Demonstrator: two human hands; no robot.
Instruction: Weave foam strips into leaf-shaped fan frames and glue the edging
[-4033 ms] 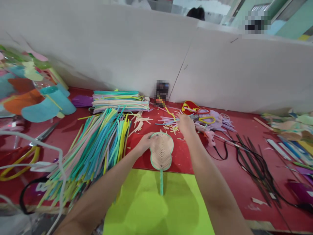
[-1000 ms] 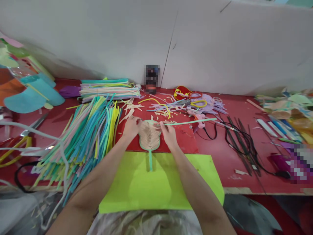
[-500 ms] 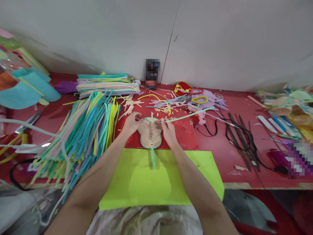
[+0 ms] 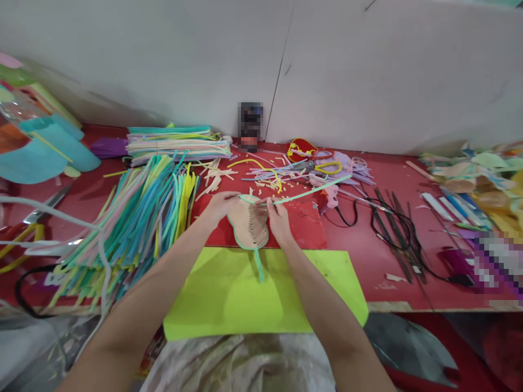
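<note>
A beige leaf-shaped piece with a ribbed middle (image 4: 245,224) is edged in mint green, with a mint stem (image 4: 260,265) pointing toward me. My left hand (image 4: 224,206) grips its upper left edge, fingers closed. At the upper right edge, my right hand (image 4: 278,214) pinches a mint green craft strip (image 4: 312,190), whose loose end sticks out up to the right. The strip's other end runs along the top of the leaf. The leaf is above a red board (image 4: 306,223) and a lime-green sheet (image 4: 261,305).
Many coloured strips (image 4: 143,212) lie on the left, near yellow-handled scissors (image 4: 35,228). A pink glue gun (image 4: 330,196) with a black cord is to the right, beside dark thin rods (image 4: 392,234). Further scissors (image 4: 327,166) and lilac scraps are at the back.
The leaf has tilted in my hands, its stem swinging slightly right. My left hand has shifted a little left and down; both hands keep their hold. The view has turned slightly.
</note>
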